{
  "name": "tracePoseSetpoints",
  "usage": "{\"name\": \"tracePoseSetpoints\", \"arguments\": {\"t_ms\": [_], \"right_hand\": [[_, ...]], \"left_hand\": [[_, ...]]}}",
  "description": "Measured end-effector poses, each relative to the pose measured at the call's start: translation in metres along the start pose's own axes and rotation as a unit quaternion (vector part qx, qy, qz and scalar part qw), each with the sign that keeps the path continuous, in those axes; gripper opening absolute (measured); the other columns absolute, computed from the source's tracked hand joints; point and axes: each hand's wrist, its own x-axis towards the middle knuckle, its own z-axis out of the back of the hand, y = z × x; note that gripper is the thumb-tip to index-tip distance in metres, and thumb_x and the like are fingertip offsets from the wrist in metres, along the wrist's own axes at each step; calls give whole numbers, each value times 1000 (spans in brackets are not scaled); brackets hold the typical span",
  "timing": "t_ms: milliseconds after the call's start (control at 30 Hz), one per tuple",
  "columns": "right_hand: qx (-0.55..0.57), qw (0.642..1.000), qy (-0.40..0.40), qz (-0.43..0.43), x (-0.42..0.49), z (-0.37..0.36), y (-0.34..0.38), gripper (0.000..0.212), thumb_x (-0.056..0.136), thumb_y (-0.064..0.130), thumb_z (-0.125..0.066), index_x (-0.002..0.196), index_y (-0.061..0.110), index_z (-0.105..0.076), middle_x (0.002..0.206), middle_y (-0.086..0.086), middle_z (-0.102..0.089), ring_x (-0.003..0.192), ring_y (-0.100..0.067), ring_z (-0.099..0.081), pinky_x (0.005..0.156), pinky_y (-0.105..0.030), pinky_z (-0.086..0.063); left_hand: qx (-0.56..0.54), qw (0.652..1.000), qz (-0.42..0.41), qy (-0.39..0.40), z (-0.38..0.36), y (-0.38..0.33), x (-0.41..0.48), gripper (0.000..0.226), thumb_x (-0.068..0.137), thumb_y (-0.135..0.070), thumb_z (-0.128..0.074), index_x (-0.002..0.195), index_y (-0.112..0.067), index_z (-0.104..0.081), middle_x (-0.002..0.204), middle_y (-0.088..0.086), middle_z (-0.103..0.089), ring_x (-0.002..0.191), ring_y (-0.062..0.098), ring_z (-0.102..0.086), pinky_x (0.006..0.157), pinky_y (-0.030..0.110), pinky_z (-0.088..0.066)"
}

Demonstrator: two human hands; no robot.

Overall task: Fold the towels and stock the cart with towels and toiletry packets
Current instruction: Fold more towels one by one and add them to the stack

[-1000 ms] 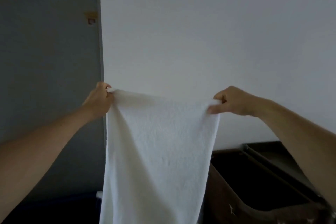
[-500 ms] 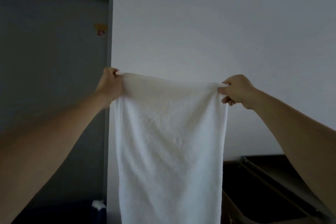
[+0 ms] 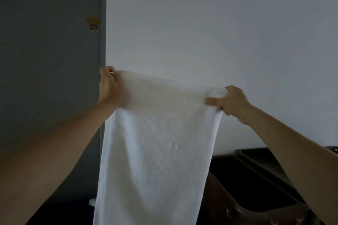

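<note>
Left hand (image 3: 111,86) and right hand (image 3: 230,101) each pinch a top corner of the white towel (image 3: 157,144). It hangs spread before the wall (image 3: 219,33), beside a grey door (image 3: 49,60).

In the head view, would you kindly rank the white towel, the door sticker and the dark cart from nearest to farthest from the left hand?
1. The white towel: its top corner is in the grip of the left hand.
2. The door sticker: on the grey door, above and slightly left of the hand.
3. The dark cart: low on the right, beyond the towel.
</note>
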Motion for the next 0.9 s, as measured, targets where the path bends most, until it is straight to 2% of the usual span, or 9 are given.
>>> {"name": "tracePoseSetpoints", "arguments": {"t_ms": [100, 200, 300, 400, 500, 567, 667, 733, 900], "right_hand": [[50, 997, -54, -14, 3, 2, -6, 38, 67, 19, -92, 74, 8, -56, 67, -6, -60, 42, -7, -51, 43, -21, -41], [140, 987, -70, -39, 2, 4, -16, 31, 70, 8, -88, 81, 3, -59, 69, -9, -57, 54, -16, -51, 53, -27, -47], [195, 978, -51, -46, -1, 6, -23, 25, 74, 5, -85, 86, 2, -63, 72, -8, -59, 57, -16, -55, 62, -28, -53], [233, 968, 31, -87, -7, -1, -31, 24, 85, 14, -77, 103, 9, -61, 94, -9, -67, 66, -23, -71, 53, -30, -53], [191, 971, 75, -126, -7, -9, -36, 34, 93, 23, -70, 120, 12, -54, 114, -14, -65, 67, -29, -73, 45, -28, -52], [187, 979, 26, -77, 0, -10, -31, 45, 92, 20, -72, 128, 7, -49, 113, -18, -66, 56, -24, -71, 44, -26, -52], [203, 977, -67, 22, 12, -15, -22, 31, 92, 16, -70, 112, 5, -50, 99, -21, -66, 48, -19, -68, 41, -29, -54], [165, 985, -49, 11, 12, -23, -26, 24, 94, 16, -68, 107, 3, -53, 96, -22, -67, 50, -19, -69, 44, -31, -56], [175, 981, -79, 28, 22, -30, -33, 15, 94, 15, -67, 92, 9, -54, 92, -20, -66, 48, -18, -69, 45, -31, -56]], "left_hand": [[-31, 999, -2, 39, -3, 2, -1, 35, 93, -29, -36, 105, 0, -52, 84, 4, -60, 73, 11, -59, 59, 29, -45], [-92, 988, 39, 117, 2, 11, 0, 20, 71, -36, -48, 70, -17, -45, 49, -17, -41, 41, 0, -36, 35, 18, -28], [-130, 970, 120, 167, 8, 24, 2, 21, 61, -31, -55, 76, -16, -54, 57, -7, -43, 53, 13, -38, 43, 27, -27], [-169, 953, 163, 192, 14, 36, 1, 25, 63, -28, -63, 83, -13, -62, 68, 3, -47, 60, 17, -43, 52, 32, -31], [-122, 964, 147, 184, 15, 48, -3, 7, 75, -18, -62, 71, -14, -57, 65, 2, -48, 62, 18, -43, 55, 31, -34], [-52, 979, 96, 170, 15, 50, 0, 18, 85, -15, -60, 68, -16, -56, 61, -2, -50, 58, 15, -44, 50, 25, -37], [45, 992, 19, 119, 16, 42, 18, 22, 92, -26, -59, 71, -20, -56, 62, -9, -51, 54, 6, -44, 46, 21, -33], [89, 989, -1, 115, 15, 42, 25, 12, 95, -27, -60, 83, -23, -59, 68, -12, -52, 59, 3, -46, 48, 21, -33], [23, 991, 63, 114, 2, 63, 17, 12, 95, -19, -60, 83, -18, -61, 72, -3, -56, 59, 13, -53, 38, 18, -44]]}}
